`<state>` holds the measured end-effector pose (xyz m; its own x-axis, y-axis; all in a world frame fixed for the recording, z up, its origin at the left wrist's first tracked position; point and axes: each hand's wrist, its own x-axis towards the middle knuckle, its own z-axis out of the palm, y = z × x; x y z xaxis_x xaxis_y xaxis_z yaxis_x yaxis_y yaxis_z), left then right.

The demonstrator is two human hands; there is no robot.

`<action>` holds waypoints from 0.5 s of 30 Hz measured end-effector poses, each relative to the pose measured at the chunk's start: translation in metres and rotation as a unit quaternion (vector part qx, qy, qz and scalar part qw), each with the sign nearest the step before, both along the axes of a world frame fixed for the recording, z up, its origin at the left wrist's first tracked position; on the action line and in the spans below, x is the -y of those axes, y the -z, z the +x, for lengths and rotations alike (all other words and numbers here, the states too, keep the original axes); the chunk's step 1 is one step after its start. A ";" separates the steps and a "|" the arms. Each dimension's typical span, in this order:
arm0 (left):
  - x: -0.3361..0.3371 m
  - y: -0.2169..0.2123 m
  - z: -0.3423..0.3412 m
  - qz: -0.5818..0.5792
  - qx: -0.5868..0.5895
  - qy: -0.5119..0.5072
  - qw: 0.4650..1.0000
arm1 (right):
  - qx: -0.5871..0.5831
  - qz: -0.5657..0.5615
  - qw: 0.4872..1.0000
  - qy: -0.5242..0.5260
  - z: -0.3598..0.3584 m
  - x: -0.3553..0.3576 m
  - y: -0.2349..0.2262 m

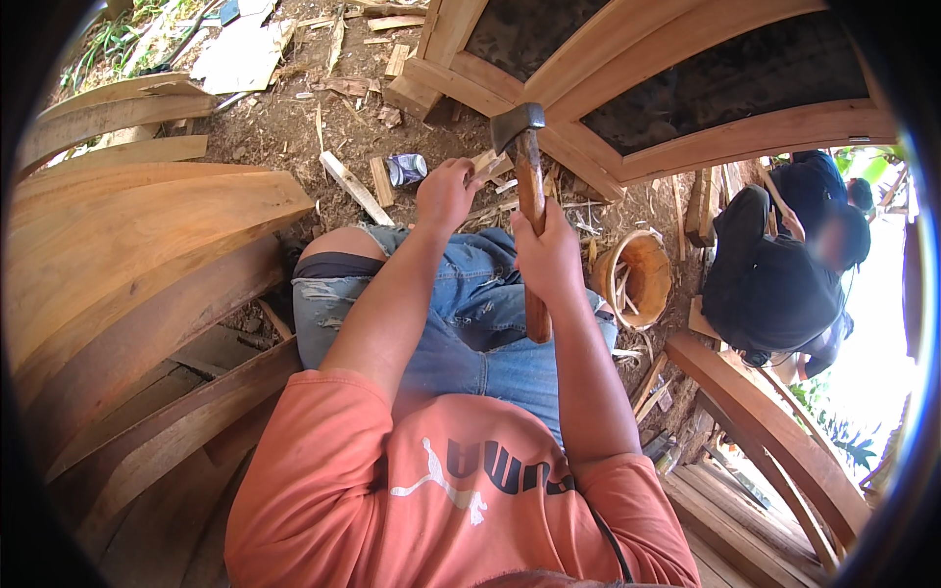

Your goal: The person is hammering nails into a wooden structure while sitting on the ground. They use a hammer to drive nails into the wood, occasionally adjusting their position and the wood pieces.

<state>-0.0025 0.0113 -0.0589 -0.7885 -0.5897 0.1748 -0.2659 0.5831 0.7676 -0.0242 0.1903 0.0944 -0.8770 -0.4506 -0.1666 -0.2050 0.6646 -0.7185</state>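
Note:
My right hand (547, 250) is wrapped round the wooden handle of a hatchet (530, 181), held upright over my lap. The dark metal head is at the top, its wider edge toward the left. Beyond my knees, my left hand (448, 195) has its fingers closed on a small pale piece of wood (487, 165), partly hidden by the fingers. The hatchet head is just to the right of that wood, apart from it. Close by on the left lies a purple and white can (406, 169) on the ground.
A wooden panelled frame (588, 108) stands ahead. Curved boards (147, 225) are stacked at left, more beams (765, 431) at lower right. A round wooden container (642, 279) with wood bits sits by my right knee. A person in dark clothes (774, 279) sits at right. Offcuts litter the dirt.

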 end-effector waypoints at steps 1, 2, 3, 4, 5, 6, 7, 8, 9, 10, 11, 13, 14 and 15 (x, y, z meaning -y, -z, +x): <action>0.000 0.000 0.000 0.002 0.002 -0.002 1.000 | -0.002 -0.004 1.000 0.004 0.000 -0.001 0.003; -0.001 0.001 0.002 0.005 0.006 -0.004 1.000 | -0.003 -0.007 1.000 0.007 0.001 -0.002 0.004; -0.002 0.002 0.004 0.014 0.017 0.000 1.000 | -0.003 -0.010 1.000 0.010 0.003 -0.003 0.005; -0.002 0.003 0.005 0.023 0.028 0.004 0.999 | 0.015 -0.003 1.000 0.014 0.005 -0.004 0.004; -0.001 0.003 0.005 0.032 0.037 0.008 0.999 | 0.032 0.003 0.999 0.017 0.006 -0.003 -0.002; -0.001 0.004 0.005 0.033 0.040 0.007 0.999 | 0.049 0.009 0.999 0.019 0.006 -0.002 -0.006; -0.001 0.005 0.006 0.033 0.043 0.006 0.998 | 0.047 0.013 0.999 0.016 0.006 -0.003 -0.004; -0.001 0.005 0.005 0.033 0.046 0.006 0.998 | 0.045 0.015 0.999 0.014 0.006 -0.004 -0.002; -0.002 0.005 0.005 0.034 0.044 0.005 0.998 | 0.043 0.018 0.999 0.011 0.006 -0.004 -0.001; -0.002 0.005 0.005 0.035 0.042 0.005 0.998 | 0.042 0.019 0.999 0.013 0.006 -0.005 -0.002; -0.002 0.005 0.005 0.036 0.040 0.004 0.999 | 0.041 0.021 0.999 0.014 0.006 -0.004 -0.003; -0.002 0.005 0.006 0.037 0.041 0.005 0.998 | 0.038 0.024 0.999 0.015 0.008 -0.003 -0.005; -0.001 0.004 0.007 0.037 0.041 0.005 0.998 | 0.036 0.026 0.999 0.015 0.009 -0.002 -0.005; -0.001 0.004 0.007 0.039 0.042 0.005 0.998 | 0.034 0.028 0.999 0.014 0.010 -0.002 -0.006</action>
